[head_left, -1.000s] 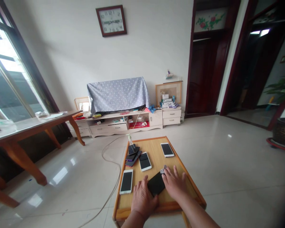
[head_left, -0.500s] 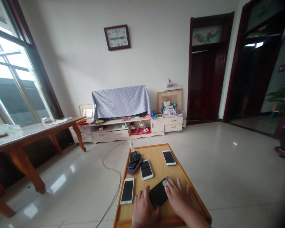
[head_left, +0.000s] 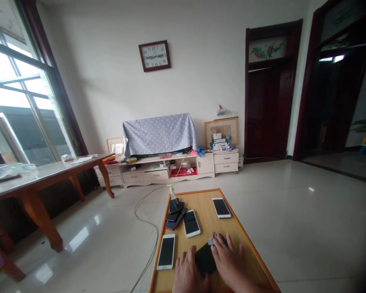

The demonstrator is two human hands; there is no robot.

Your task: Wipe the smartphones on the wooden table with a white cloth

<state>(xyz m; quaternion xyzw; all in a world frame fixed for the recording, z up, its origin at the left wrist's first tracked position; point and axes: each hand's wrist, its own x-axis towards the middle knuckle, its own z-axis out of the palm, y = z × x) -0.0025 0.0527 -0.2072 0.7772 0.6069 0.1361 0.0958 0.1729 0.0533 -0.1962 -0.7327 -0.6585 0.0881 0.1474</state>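
Observation:
A black phone (head_left: 205, 259) lies face up on the low wooden table (head_left: 250, 260) near its front edge. My left hand (head_left: 187, 273) rests on the phone's near left corner with its fingers pressed down. Over the phone's right side my right hand (head_left: 228, 262) lies flat with fingers spread, and a small grey cloth (head_left: 212, 238) shows at its fingertips. Three white phones lie around: one at the left (head_left: 166, 251), one in the middle (head_left: 191, 223), one at the far right (head_left: 221, 207).
A heap of dark phones (head_left: 175, 211) and a small pump bottle (head_left: 171, 191) stand at the table's far left corner. A cable (head_left: 146, 221) runs over the tiled floor. A long table (head_left: 39, 179) stands at the left, a TV cabinet (head_left: 167, 167) against the wall.
The view has tilted upward, so the table and both hands sit lower in frame. Both hands stay on the black phone, hardly moved.

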